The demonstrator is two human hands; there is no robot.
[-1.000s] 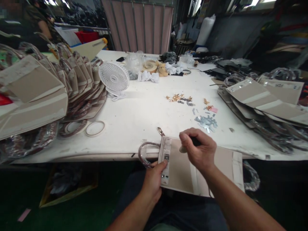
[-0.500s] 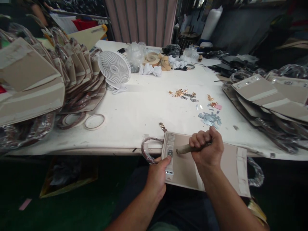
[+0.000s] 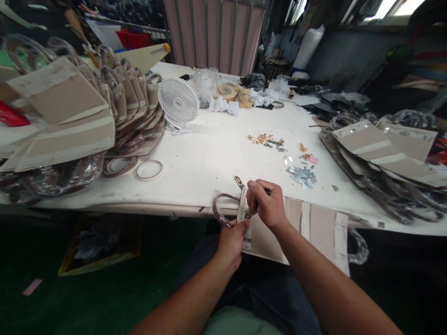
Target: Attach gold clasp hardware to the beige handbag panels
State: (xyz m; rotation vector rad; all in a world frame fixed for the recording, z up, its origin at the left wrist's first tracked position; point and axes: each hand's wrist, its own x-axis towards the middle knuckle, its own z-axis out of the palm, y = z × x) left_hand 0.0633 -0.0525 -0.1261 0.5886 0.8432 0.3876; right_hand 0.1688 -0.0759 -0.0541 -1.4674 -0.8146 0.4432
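A beige bag panel (image 3: 265,237) lies across the table's front edge, with a plastic-wrapped handle (image 3: 220,209) at its left end and another (image 3: 359,246) at its right. My left hand (image 3: 232,242) grips the panel's left end, thumb on top beside a small metal plate (image 3: 247,217). Above that plate, my right hand (image 3: 267,202) is closed round a tool; its dark end shows past the fist and most of it is hidden by the fingers. A metal zipper pull (image 3: 239,181) sticks out at the panel's top left corner.
Stacked bag panels stand at the left (image 3: 70,135) and right (image 3: 380,153). A white fan (image 3: 179,101), tape rolls (image 3: 149,170), gold fasteners (image 3: 262,138) and grey metal plates (image 3: 301,176) lie on the white table (image 3: 202,158). A person's arm (image 3: 72,21) shows at the back left.
My right hand has moved left with the tool, from the panel's middle to the metal plate. My left hand stays on the panel's left end. The camera view has shifted somewhat.
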